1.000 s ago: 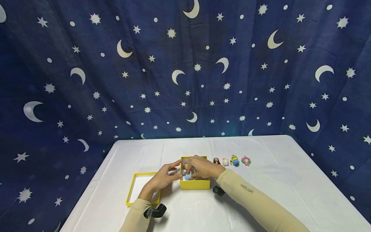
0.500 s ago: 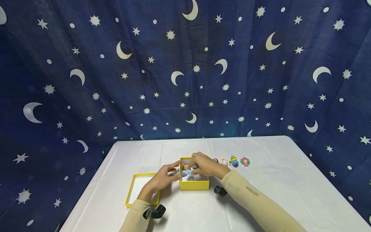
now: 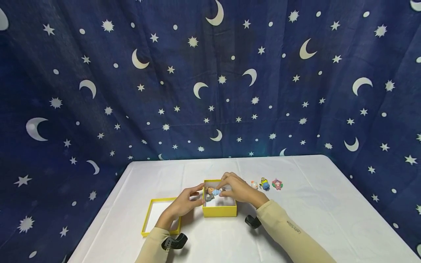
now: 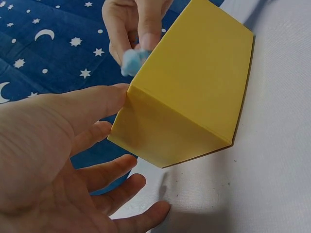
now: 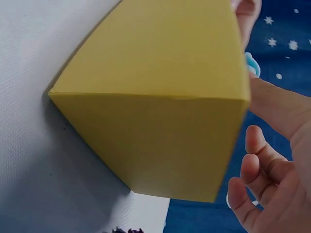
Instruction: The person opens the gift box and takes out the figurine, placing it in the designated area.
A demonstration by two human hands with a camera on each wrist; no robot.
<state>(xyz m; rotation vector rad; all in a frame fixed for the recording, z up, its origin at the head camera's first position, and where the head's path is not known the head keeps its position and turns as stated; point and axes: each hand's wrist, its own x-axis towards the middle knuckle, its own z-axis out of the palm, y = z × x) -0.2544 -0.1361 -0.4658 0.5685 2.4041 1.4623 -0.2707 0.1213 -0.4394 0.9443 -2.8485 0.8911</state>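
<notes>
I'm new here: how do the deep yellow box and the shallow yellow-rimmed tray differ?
The box has tall walls; the tray has low ones. Small colourful figurines lie in the box; the tray shows a plain white floor. The person's bare left hand touches the box; the tray lies farther left. Both are yellow and open upward.

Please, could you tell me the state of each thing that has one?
Yellow box: open, upright on the table.
Yellow lid: off, white inside facing up.
Light-blue item: pinched by the right hand.
Left hand: touching the box.
Yellow-and-blue figure: outside the box.
Pink figure: outside the box.
</notes>
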